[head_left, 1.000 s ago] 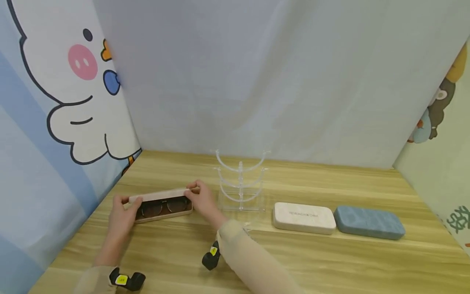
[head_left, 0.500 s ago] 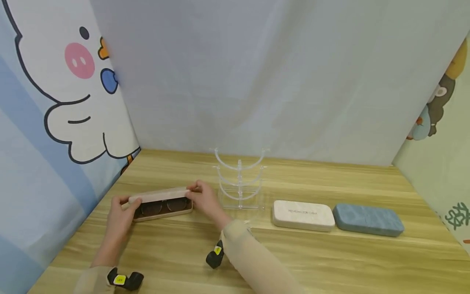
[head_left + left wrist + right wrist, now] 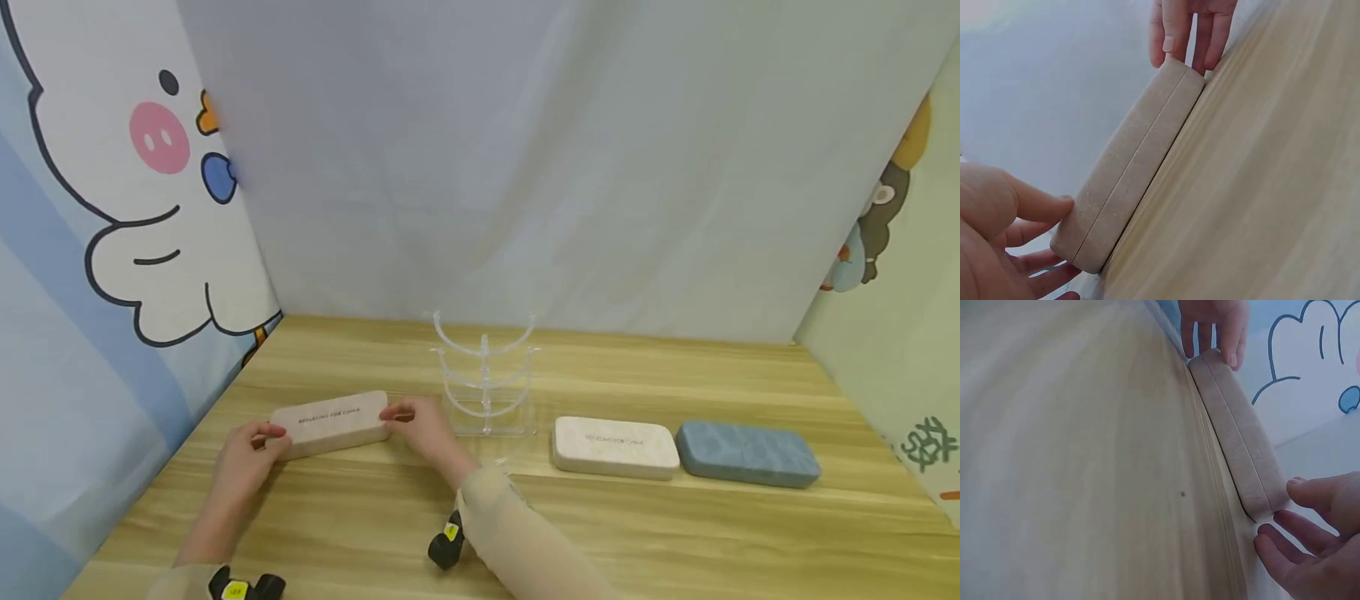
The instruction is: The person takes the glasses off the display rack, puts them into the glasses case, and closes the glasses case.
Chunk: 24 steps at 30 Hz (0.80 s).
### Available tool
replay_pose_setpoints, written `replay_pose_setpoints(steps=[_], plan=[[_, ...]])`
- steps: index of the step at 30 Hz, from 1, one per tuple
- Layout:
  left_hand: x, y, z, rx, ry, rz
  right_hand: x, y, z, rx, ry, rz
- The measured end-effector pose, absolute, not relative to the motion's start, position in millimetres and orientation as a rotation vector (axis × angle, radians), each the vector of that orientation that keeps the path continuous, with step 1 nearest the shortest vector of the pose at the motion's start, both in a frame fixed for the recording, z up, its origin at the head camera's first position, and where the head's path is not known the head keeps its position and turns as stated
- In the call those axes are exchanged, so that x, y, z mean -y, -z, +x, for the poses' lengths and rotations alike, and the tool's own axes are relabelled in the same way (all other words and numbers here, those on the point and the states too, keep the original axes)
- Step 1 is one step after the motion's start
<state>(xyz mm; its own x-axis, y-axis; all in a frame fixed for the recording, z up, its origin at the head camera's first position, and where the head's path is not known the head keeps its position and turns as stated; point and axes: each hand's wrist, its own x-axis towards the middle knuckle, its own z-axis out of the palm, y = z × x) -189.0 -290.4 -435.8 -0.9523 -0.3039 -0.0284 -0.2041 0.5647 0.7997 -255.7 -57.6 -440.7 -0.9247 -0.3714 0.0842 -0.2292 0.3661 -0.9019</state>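
Note:
A pale pinkish glasses case (image 3: 330, 423) with lettering on its lid lies on the wooden table at the left, its lid down. The dark-lensed glasses seen in it earlier are hidden. My left hand (image 3: 246, 458) holds the case's left end; in the left wrist view its thumb touches the lid side and its fingers sit around the end. At the opposite end my right hand (image 3: 423, 429) has thumb and fingers on the corner. Seen from the right wrist, the case (image 3: 1238, 434) shows a thin seam along its side, between both hands.
Just right of my right hand stands a clear tiered glasses stand (image 3: 486, 387), with nothing on it. Farther right lie a cream glasses case (image 3: 615, 448) and a blue glasses case (image 3: 748, 454), both shut. A grey curtain (image 3: 525, 167) hangs behind the table (image 3: 637, 542).
The lid of the pinkish glasses case has come down over the glasses, and its lettering now faces up. Both hands have moved slightly down with it, staying at its two ends.

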Motion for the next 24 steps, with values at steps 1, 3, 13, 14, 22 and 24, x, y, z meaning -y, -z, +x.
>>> replay_pose_setpoints(steps=[1,3,13,14,22,24], plan=[[290,435,-189,2.678,1.334,0.444,57,442,-255,-2.473,1.608,-0.561],[288,435,-190,2.665,1.302,0.46,54,442,-252,-2.47,1.598,-0.596],[263,417,-188,2.539,1.234,0.489,19,426,-233,-2.439,1.492,-0.737],[260,414,-187,2.545,1.242,0.476,14,423,-230,-2.43,1.484,-0.745],[235,393,-186,2.664,1.282,0.219,-26,403,-210,-2.462,1.346,-0.884],[229,388,-187,2.666,1.269,0.146,-38,399,-207,-2.452,1.319,-0.91]])
